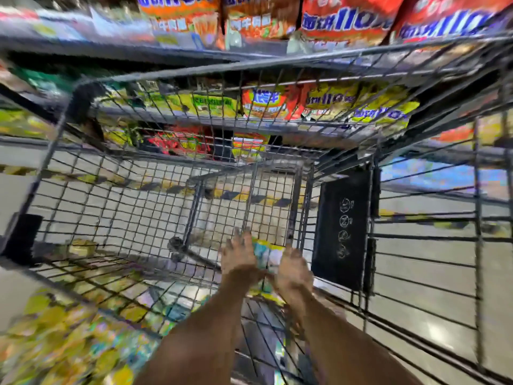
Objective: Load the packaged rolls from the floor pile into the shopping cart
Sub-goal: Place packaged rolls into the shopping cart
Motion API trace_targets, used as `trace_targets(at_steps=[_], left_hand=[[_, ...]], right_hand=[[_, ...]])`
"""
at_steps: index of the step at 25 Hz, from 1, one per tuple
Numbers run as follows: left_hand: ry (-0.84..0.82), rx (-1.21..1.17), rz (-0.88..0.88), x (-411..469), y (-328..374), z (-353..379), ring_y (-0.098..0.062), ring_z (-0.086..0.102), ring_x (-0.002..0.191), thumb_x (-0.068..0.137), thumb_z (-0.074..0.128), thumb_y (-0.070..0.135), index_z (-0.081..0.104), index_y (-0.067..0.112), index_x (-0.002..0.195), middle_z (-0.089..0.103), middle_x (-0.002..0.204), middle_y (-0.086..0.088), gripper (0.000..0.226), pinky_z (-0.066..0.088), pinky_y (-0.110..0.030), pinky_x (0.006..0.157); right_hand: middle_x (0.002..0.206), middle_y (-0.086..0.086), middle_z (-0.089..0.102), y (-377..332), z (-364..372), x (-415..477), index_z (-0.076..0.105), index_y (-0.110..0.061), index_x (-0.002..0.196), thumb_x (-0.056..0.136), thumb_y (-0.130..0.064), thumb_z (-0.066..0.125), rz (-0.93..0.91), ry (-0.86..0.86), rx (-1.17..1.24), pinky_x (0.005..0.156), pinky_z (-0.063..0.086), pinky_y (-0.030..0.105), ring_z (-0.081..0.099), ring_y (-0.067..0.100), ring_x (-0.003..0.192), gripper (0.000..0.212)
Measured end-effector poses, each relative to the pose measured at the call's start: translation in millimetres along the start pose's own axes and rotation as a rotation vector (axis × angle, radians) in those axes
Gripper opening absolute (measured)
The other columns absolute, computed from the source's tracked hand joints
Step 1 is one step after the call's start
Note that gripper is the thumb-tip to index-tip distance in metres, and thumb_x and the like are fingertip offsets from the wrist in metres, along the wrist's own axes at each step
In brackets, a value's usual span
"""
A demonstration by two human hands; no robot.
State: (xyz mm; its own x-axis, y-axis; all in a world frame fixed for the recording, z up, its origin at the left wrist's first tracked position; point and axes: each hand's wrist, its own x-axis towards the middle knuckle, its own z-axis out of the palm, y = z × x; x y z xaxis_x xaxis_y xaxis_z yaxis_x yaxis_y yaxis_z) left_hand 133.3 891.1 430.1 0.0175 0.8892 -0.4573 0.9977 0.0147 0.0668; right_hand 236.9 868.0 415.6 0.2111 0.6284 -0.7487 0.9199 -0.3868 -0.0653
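**A supermarket aisle, seen over my cart**

I am in a shop, in the snack aisle of a supermarket. In front of me a wire shopping cart (pixel 277 61) stands on a polished grey floor (pixel 416 287). Beyond its far end rise stocked shelves (pixel 55 43). Orange snack bags (pixel 347 20) sit in a row above the cart's rim, and yellow ones (pixel 383 104) show through its mesh. Yellow-and-black hazard tape (pixel 249 197) runs along the floor beneath the cart. The cart's black flap (pixel 344 229) carries printed safety icons.

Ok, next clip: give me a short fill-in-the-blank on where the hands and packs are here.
1. The left hand and right hand hold one ___ between them.
2. Both hands reach inside the wire shopping ___.
3. The floor pile lies outside it, on the person's ___.
4. The panel bearing white symbols is ___.
Missing: pack; cart; left; black.
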Motion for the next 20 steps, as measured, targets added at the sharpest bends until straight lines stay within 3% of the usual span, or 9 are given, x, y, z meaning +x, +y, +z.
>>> trace_targets(at_steps=[2, 3, 4, 6, 7, 9, 11, 14, 20], left_hand=[[-0.224, -0.008, -0.032, -3, 0, -38, -0.034, 0.012, 0.145, 0.079, 0.068, 0.052, 0.0, 0.013, 0.151, 0.005, 0.158, -0.015, 0.106, 0.02, -0.043, 0.116], [-0.189, 0.006, -0.042, -6, 1, -57, -0.032, 0.008, 0.146, 0.078, 0.071, 0.049, -0.003, 0.014, 0.151, 0.002, 0.159, -0.013, 0.11, 0.016, -0.042, 0.117], [-0.108, 0.043, -0.036, -5, 0, -75, -0.031, 0.01, 0.145, 0.077, 0.073, 0.047, -0.004, 0.015, 0.151, 0.003, 0.159, -0.012, 0.111, 0.016, -0.042, 0.116], [0.079, 0.115, -0.006, -14, -7, -119, -0.03, 0.016, 0.144, 0.082, 0.069, 0.045, 0.003, 0.015, 0.151, 0.01, 0.158, -0.01, 0.101, 0.02, -0.042, 0.114], [0.119, 0.156, -0.023, -26, -12, -138, -0.029, 0.016, 0.144, 0.085, 0.064, 0.046, 0.005, 0.016, 0.151, 0.01, 0.158, -0.009, 0.093, 0.023, -0.042, 0.113], [0.226, 0.131, -0.093, -57, -21, -177, -0.027, 0.007, 0.146, 0.087, 0.057, 0.053, -0.002, 0.021, 0.152, -0.001, 0.159, -0.002, 0.093, 0.019, -0.044, 0.114], [0.321, 0.094, -0.172, -106, -34, -211, -0.025, 0.003, 0.147, 0.083, 0.058, 0.057, -0.005, 0.021, 0.152, -0.006, 0.16, -0.002, 0.1, 0.01, -0.043, 0.117], [0.492, 0.05, -0.321, -188, -54, -235, -0.025, 0.002, 0.147, 0.077, 0.061, 0.062, -0.003, 0.018, 0.152, -0.003, 0.16, -0.003, 0.108, 0.008, -0.042, 0.118], [0.587, 0.019, -0.699, -393, -86, -205, -0.028, 0.01, 0.145, 0.077, 0.063, 0.059, -0.002, 0.014, 0.152, 0.007, 0.159, -0.009, 0.108, 0.012, -0.043, 0.117]], right_hand=[[0.144, 0.01, 0.038, -2, -34, -13, 0.008, -0.019, 0.152, 0.092, -0.037, 0.054, -0.166, 0.032, -0.128, 0.1, 0.04, 0.033, 0.039, 0.029, 0.132, 0.078], [0.152, 0.011, 0.027, -2, -51, -22, 0.002, -0.018, 0.153, 0.093, -0.038, 0.053, -0.188, 0.037, -0.147, 0.108, 0.033, 0.035, 0.028, 0.03, 0.14, 0.082], [0.155, 0.012, 0.022, -4, -68, -27, 0.005, -0.014, 0.153, 0.095, -0.038, 0.05, -0.216, 0.052, -0.247, 0.111, 0.029, 0.037, 0.019, 0.031, 0.143, 0.077], [0.144, 0.012, 0.044, -17, -109, -44, 0.039, -0.005, 0.143, 0.098, -0.04, 0.043, -0.357, 0.177, -0.469, 0.103, 0.041, 0.041, 0.017, 0.032, 0.145, 0.057], [0.139, 0.012, 0.05, -24, -129, -57, 0.047, -0.002, 0.137, 0.099, -0.041, 0.042, -0.363, 0.246, -0.59, 0.101, 0.042, 0.042, 0.016, 0.032, 0.145, 0.054], [0.154, 0.012, 0.028, -31, -157, -90, 0.025, -0.007, 0.149, 0.095, -0.045, 0.048, -0.508, 0.359, -0.394, 0.114, 0.025, 0.045, 0.013, 0.032, 0.145, 0.07], [0.156, 0.011, 0.018, -44, -186, -132, 0.012, -0.011, 0.151, 0.091, -0.05, 0.053, -0.689, 0.448, -0.365, 0.116, 0.02, 0.045, 0.018, 0.032, 0.143, 0.083], [0.152, 0.012, 0.026, -58, -202, -195, 0.015, -0.008, 0.149, 0.085, -0.055, 0.057, -0.914, 0.616, -0.402, 0.114, 0.024, 0.045, 0.024, 0.032, 0.14, 0.09], [0.152, 0.012, 0.027, -96, -146, -353, 0.018, -0.007, 0.148, 0.086, -0.049, 0.058, -1.352, 0.622, -0.371, 0.115, 0.021, 0.046, 0.021, 0.032, 0.142, 0.085]])
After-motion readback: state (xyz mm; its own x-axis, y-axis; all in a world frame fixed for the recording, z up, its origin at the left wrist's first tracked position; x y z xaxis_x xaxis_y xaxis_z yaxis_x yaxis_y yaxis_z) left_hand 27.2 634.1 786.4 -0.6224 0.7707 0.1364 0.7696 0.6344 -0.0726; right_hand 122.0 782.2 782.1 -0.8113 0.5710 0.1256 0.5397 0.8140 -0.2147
